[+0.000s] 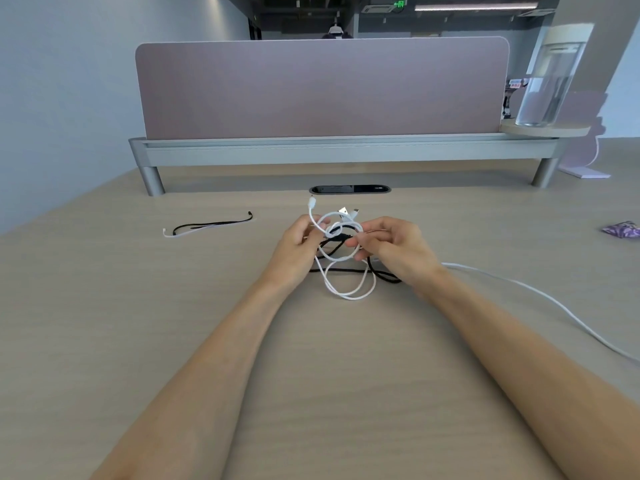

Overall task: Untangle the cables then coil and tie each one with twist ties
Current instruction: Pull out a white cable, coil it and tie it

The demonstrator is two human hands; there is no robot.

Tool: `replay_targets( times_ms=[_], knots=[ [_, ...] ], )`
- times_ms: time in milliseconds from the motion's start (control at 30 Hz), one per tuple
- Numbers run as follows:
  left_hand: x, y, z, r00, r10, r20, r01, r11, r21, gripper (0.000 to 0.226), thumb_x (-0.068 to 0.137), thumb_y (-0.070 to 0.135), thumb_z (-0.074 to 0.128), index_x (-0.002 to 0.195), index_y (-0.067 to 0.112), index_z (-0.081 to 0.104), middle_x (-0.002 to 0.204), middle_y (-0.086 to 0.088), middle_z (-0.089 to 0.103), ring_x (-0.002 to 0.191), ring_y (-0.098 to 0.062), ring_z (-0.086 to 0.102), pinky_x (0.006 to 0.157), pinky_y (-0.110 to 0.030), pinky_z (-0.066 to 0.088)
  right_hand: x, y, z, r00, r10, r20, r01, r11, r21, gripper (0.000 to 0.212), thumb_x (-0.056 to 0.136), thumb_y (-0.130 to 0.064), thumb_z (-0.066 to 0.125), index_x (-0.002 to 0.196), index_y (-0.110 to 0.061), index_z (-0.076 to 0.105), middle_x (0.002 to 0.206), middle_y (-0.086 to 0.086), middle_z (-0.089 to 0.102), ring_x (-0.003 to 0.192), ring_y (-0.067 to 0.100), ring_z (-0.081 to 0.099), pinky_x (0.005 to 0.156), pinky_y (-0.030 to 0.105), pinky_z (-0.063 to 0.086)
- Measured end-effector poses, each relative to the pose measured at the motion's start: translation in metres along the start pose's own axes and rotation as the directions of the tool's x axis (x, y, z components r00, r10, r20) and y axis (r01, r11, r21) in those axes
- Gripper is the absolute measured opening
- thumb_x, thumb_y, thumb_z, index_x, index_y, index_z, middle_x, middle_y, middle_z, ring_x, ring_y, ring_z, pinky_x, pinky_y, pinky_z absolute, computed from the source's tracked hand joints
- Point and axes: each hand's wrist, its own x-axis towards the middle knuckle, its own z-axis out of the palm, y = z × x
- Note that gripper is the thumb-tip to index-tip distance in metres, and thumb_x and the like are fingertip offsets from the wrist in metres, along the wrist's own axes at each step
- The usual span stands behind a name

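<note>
Head view: your left hand (298, 244) is lifted a little above the table (145, 306), and its curled fingers pinch the left side of a knot of cables (341, 230). Your right hand (394, 249) is just beside it, and its fingertips pinch the same knot from the right side. Both hands are close together, with only the knot between them.

In the knot a white cable (353, 297) makes several loops. Its plugs stick out above your fingers, and its biggest loop hangs down to the table between your wrists. A black cable (346, 270) is twisted into the same knot and lies on the table under your hands, crossing the white loop.

A second white cable (512, 280) comes out from under your right wrist and runs along the table to the right edge of the picture.

Well apart on the left lie the twist ties (214, 224), black ones and a white one, side by side. Behind the hands is a dark cable slot (349, 189) in the table, then a pink screen (322, 88). At the far right are a glass jar (547, 88) on a small shelf and a purple packet (621, 231).
</note>
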Motion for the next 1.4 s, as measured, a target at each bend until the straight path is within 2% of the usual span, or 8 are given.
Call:
replay_targets(
  times_ms=[333, 567, 700, 833, 967, 1100, 1267, 1400],
  knots=[
    [-0.01, 0.012, -0.006, 0.981, -0.057, 0.188, 0.068, 0.996, -0.055, 0.017, 0.094, 0.026, 0.058, 0.101, 0.014, 0.068, 0.077, 0.015, 0.065, 0.06, 0.01, 0.053, 0.055, -0.005, 0.038, 0.002, 0.001, -0.008, 0.999, 0.018, 0.043, -0.018, 1.0, -0.001, 0.007, 0.092, -0.008, 0.062, 0.099, -0.007, 0.062, 0.088, 0.002, 0.075, 0.065, 0.014, 0.069, 0.062, 0.013, 0.05],
    [-0.009, 0.007, -0.002, 0.989, 0.018, 0.146, -0.017, 1.0, -0.007, 0.007, 0.09, 0.013, 0.065, 0.094, 0.018, 0.069, 0.08, 0.003, 0.067, 0.066, 0.0, 0.057, 0.058, -0.011, 0.044, 0.004, 0.002, -0.004, 0.999, 0.031, -0.031, -0.031, 0.999, -0.021, 0.007, 0.092, -0.017, 0.062, 0.096, -0.012, 0.059, 0.08, 0.001, 0.074, 0.063, 0.016, 0.07, 0.064, 0.023, 0.051],
    [-0.006, 0.004, 0.001, 0.991, -0.027, 0.134, 0.028, 1.0, -0.007, 0.012, 0.09, 0.015, 0.066, 0.081, 0.022, 0.068, 0.065, 0.014, 0.066, 0.06, -0.001, 0.054, 0.056, -0.015, 0.043, 0.0, 0.003, -0.006, 0.997, -0.041, -0.06, 0.035, 0.993, -0.11, 0.014, 0.092, -0.018, 0.059, 0.103, -0.016, 0.051, 0.079, -0.002, 0.074, 0.056, 0.018, 0.065, 0.065, 0.029, 0.053],
    [-0.004, 0.001, 0.003, 0.99, -0.012, 0.137, 0.011, 1.0, 0.006, 0.013, 0.094, 0.016, 0.06, 0.087, 0.019, 0.07, 0.075, 0.006, 0.07, 0.059, -0.003, 0.055, 0.055, -0.017, 0.042, 0.001, 0.009, -0.006, 0.91, -0.413, 0.044, 0.356, 0.722, -0.594, 0.027, 0.093, -0.022, 0.055, 0.118, -0.032, 0.051, 0.108, -0.01, 0.055, 0.062, 0.006, 0.051, 0.061, 0.031, 0.047],
    [-0.005, -0.001, 0.004, 0.989, 0.01, 0.148, -0.014, 1.0, 0.024, 0.017, 0.097, 0.016, 0.055, 0.097, 0.008, 0.07, 0.073, 0.008, 0.067, 0.057, -0.001, 0.05, 0.053, -0.016, 0.038, 0.004, 0.013, -0.006, 0.804, -0.562, 0.194, 0.529, 0.528, -0.665, 0.027, 0.091, -0.013, 0.059, 0.11, -0.03, 0.065, 0.117, -0.006, 0.047, 0.076, 0.011, 0.048, 0.056, 0.036, 0.047],
    [-0.003, -0.003, 0.004, 0.986, 0.012, 0.163, -0.021, 0.998, 0.053, 0.017, 0.097, 0.015, 0.054, 0.09, 0.013, 0.069, 0.078, 0.005, 0.069, 0.073, -0.011, 0.055, 0.067, -0.023, 0.042, 0.006, 0.015, -0.005, 0.817, -0.557, 0.148, 0.5, 0.557, -0.664, 0.019, 0.088, -0.013, 0.062, 0.102, -0.025, 0.065, 0.113, -0.009, 0.049, 0.079, 0.009, 0.049, 0.059, 0.041, 0.05],
    [-0.003, -0.001, 0.005, 0.987, 0.01, 0.163, -0.022, 0.997, 0.072, 0.016, 0.098, 0.01, 0.052, 0.087, 0.012, 0.064, 0.069, 0.008, 0.061, 0.056, 0.006, 0.052, 0.057, -0.008, 0.038, 0.01, 0.022, -0.005, 0.837, -0.519, 0.173, 0.501, 0.602, -0.621, 0.025, 0.085, -0.021, 0.07, 0.109, -0.025, 0.066, 0.117, -0.006, 0.051, 0.094, 0.012, 0.056, 0.073, 0.042, 0.052],
    [-0.003, 0.001, 0.005, 0.985, -0.041, 0.169, 0.033, 0.998, 0.053, 0.019, 0.1, 0.014, 0.049, 0.095, 0.006, 0.066, 0.078, -0.004, 0.062, 0.06, -0.004, 0.051, 0.056, -0.013, 0.041, 0.012, 0.024, -0.006, 0.849, -0.498, 0.176, 0.494, 0.634, -0.594, 0.022, 0.086, -0.026, 0.069, 0.108, -0.025, 0.069, 0.113, -0.007, 0.056, 0.098, 0.015, 0.058, 0.077, 0.043, 0.052]
  ],
)
